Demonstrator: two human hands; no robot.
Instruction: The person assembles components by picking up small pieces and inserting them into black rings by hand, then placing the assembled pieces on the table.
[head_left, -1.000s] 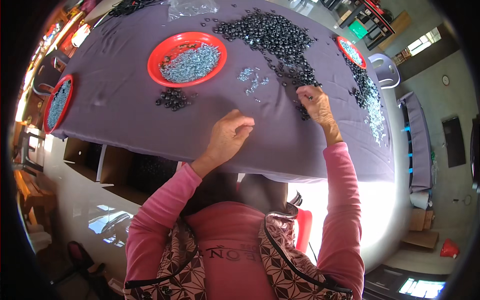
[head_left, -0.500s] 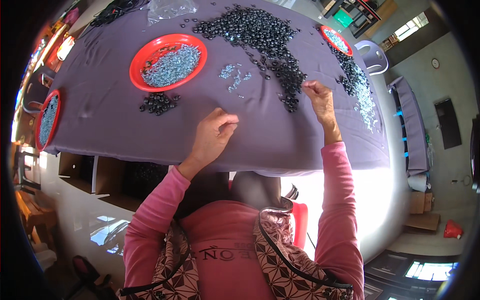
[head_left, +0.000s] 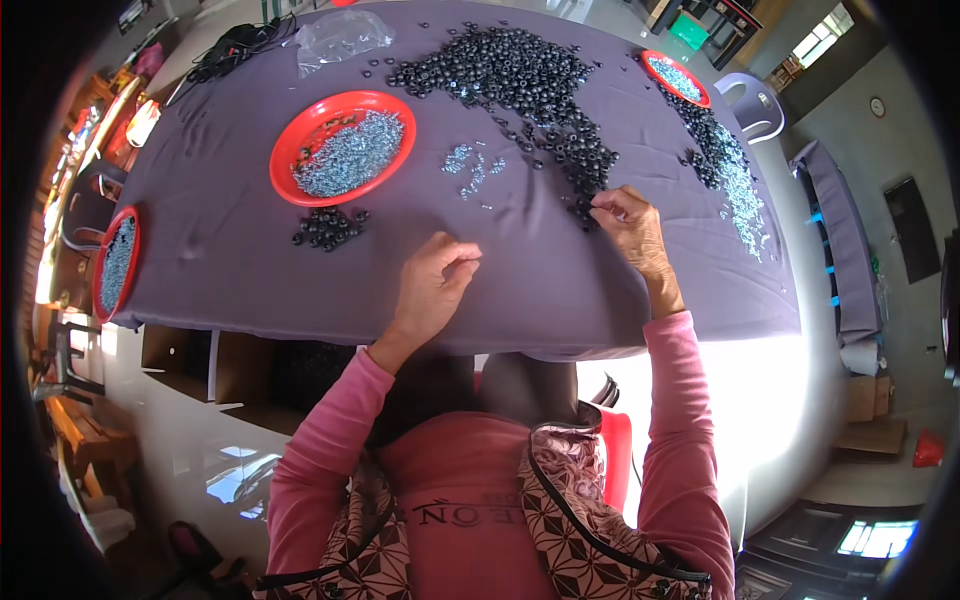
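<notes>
My right hand [head_left: 640,240] is closed in a pinch at the near end of a spread of small round black pieces with holes [head_left: 515,70]. Its fingertips meet the last of these pieces; whether one is between them I cannot make out. Over the cloth left of it hovers my left hand [head_left: 428,290], thumb and index finger pressed together, their content too small to see. Ahead of the left hand lie a few loose small silvery metal pieces [head_left: 472,170]. A red plate [head_left: 283,150] heaped with similar silvery pieces [head_left: 355,155] stands farther left, with a small black cluster [head_left: 328,229] before it.
A purple-grey cloth [head_left: 520,290] covers the table. Another red plate [head_left: 103,290] sits at the left edge, a third [head_left: 652,58] at far right, near more mixed black and silvery pieces [head_left: 738,190]. A clear plastic bag [head_left: 340,42] and black cords [head_left: 235,50] lie at the back.
My right hand has come slightly nearer to me, down to the near tip of the black pieces. The left hand keeps its pinch in about the same place. The whole view has shifted a little.
</notes>
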